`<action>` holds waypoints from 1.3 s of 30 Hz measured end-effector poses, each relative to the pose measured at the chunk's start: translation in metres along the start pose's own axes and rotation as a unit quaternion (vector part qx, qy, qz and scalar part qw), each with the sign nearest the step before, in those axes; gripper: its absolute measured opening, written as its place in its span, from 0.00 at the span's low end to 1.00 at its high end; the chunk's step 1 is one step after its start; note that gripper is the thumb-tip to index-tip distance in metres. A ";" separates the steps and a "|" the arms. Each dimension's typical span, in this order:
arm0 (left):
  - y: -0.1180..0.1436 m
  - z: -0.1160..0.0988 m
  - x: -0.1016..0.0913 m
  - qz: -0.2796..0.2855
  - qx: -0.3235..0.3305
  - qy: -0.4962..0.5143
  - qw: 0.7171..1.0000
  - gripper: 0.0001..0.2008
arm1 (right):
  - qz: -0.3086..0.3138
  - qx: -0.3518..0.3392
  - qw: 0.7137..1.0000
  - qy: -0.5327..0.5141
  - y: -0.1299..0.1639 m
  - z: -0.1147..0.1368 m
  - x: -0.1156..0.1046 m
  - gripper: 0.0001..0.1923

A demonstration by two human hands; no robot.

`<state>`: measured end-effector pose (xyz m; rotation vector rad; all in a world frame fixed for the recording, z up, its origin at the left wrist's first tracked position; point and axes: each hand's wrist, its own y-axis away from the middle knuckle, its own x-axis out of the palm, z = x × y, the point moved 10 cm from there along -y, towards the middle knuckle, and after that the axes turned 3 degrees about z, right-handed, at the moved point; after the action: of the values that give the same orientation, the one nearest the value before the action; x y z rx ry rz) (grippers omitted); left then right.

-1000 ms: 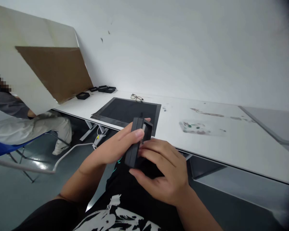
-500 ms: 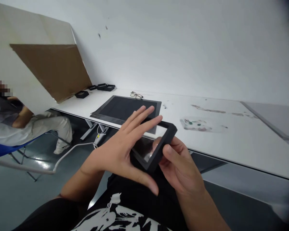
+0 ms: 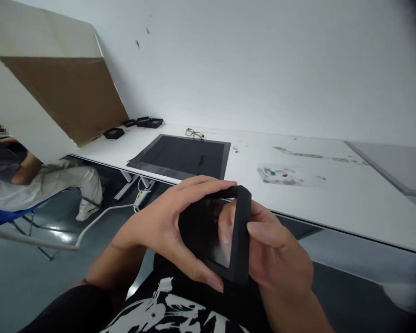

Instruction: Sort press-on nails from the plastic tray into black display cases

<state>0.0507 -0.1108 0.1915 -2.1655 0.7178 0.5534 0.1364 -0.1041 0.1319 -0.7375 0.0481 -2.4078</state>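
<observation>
A small black frame (image 3: 241,236) with a thick rim and a clear, shiny pane is tilted up in front of my black shirt, off the table. My left hand (image 3: 161,226) spans it from the left, fingers along the top edge and thumb along the bottom edge. On the other side, my right hand (image 3: 280,259) grips the right rim, its thumb at the outer edge and other fingers behind. Through the pane some right-hand fingers show. Beyond lies a dark mat (image 3: 183,152) with a small dark piece (image 3: 201,160) on it.
Eyeglasses (image 3: 194,134) lie behind the mat on the white table (image 3: 353,203). Several black frames (image 3: 114,133) sit at the far left by a brown board (image 3: 69,97). A smudged clear sheet (image 3: 284,175) lies right. At left, a person (image 3: 62,178) sits on a chair.
My left hand, spread above the frame before, has closed around its top and bottom edges. The frame has tipped more upright, and the view has shifted slightly.
</observation>
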 end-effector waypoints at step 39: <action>0.019 0.078 -0.035 -0.276 -0.035 0.243 0.929 0.39 | 0.041 -0.016 0.999 0.012 -0.021 -0.059 -0.047 0.16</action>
<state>0.0005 -0.0494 0.1541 -2.4558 0.2986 -0.2676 0.1247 -0.0683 0.0630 -0.7074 0.1239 -2.3423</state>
